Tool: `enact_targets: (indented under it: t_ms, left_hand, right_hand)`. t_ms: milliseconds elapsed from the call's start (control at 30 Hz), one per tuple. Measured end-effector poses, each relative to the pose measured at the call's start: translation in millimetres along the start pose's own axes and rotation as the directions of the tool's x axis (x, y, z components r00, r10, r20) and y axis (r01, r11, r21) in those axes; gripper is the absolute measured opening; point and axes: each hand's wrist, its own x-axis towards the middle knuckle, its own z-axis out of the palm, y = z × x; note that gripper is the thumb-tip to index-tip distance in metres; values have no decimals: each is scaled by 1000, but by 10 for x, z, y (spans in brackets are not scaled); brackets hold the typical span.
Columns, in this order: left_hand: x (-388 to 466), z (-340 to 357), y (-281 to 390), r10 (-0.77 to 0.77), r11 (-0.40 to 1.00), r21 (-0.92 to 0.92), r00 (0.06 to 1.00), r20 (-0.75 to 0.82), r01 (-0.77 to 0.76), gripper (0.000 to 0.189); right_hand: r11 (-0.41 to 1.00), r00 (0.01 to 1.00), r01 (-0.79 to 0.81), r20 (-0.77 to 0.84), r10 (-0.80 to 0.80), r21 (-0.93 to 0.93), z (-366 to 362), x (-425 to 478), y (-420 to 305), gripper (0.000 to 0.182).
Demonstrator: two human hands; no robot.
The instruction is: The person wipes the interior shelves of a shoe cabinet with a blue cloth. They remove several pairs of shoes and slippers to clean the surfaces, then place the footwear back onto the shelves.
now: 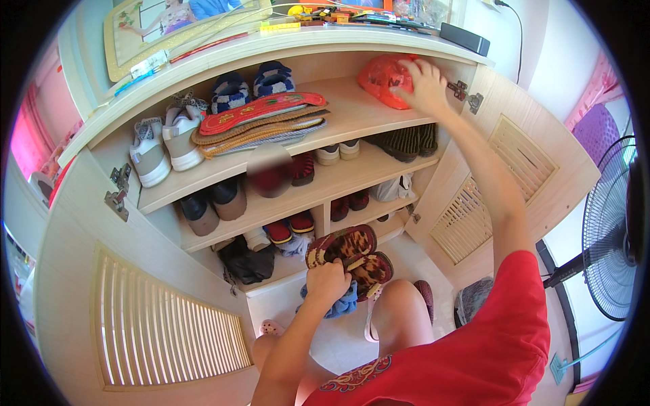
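Observation:
My left hand (327, 281) grips a pair of slippers (373, 269) with leopard-patterned insoles, low in front of the shoe cabinet. A blue cloth (343, 304) is just under that hand; whether I hold it too cannot be told. My right hand (424, 86) reaches to the top shelf and rests with spread fingers on a red plastic bag (386, 81) at its right end. Left of the bag lie stacked insoles (261, 119), a red embroidered one on top. Beyond them are blue-and-white slippers (274, 78) and grey-and-white sneakers (183, 134).
Lower shelves hold black-and-brown shoes (228, 195), red slippers (302, 222) and a white bag (393, 188). Louvred doors stand open at left (167, 325) and right (523, 152). A standing fan (612, 228) is at far right. Small items and a picture frame (114, 45) sit on the cabinet top.

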Motion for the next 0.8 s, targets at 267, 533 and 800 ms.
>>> enact_targets:
  t_ms: [267, 533, 800]
  left_hand:
    - [-2, -38, -84, -17, 1000, 1, 995, -94, 17, 28]
    - [16, -18, -56, 30, 999, -35, 990, -135, -35, 27]
    - [-24, 3, -75, 47, 999, -19, 991, -128, -50, 27]
  right_hand:
    - [971, 728, -174, 686, 12, 167, 278, 619, 485, 84]
    - [963, 833, 89, 511, -213, 256, 310, 586, 163, 71]
    - [938, 824, 155, 484, -296, 309, 323, 745, -814, 69]
